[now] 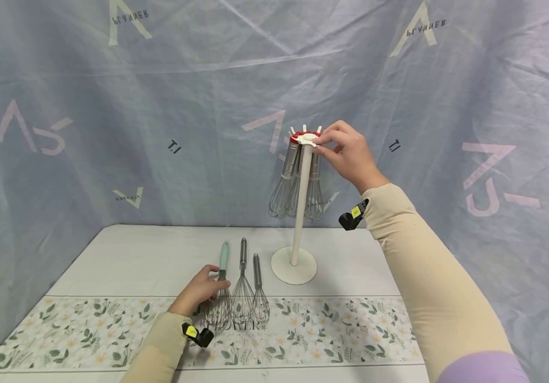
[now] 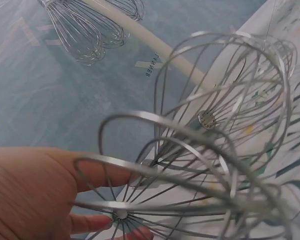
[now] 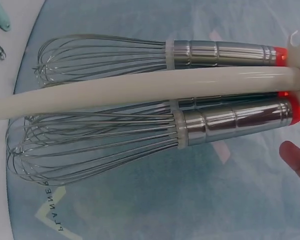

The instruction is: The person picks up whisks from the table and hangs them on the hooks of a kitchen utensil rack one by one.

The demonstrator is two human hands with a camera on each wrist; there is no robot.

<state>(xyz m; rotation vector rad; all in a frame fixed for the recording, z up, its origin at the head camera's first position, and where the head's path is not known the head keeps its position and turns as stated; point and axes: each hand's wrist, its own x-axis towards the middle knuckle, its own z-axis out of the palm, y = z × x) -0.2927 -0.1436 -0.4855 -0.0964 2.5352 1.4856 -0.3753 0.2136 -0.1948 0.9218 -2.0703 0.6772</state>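
Note:
My left hand (image 1: 203, 290) grips a whisk with a mint-green handle (image 1: 224, 256) near its neck, thumb across the front. Wire loops (image 2: 155, 120) fill much of the left wrist view, partly covering the fingers. Beside it on the table lie two metal-handled whisks, a longer one (image 1: 243, 255) and a shorter one (image 1: 257, 274). Up at the top of a white stand (image 1: 301, 213), my right hand (image 1: 348, 151) pinches the rim of its pronged head between thumb and forefinger. Several steel whisks (image 3: 230, 122) with red ends hang from that head, wires down.
The stand's round base (image 1: 284, 271) rests on the white table, right of the lying whisks. A floral band (image 1: 97, 330) runs across the front of the table. Grey-blue cloth (image 1: 207, 106) hangs behind and at both sides.

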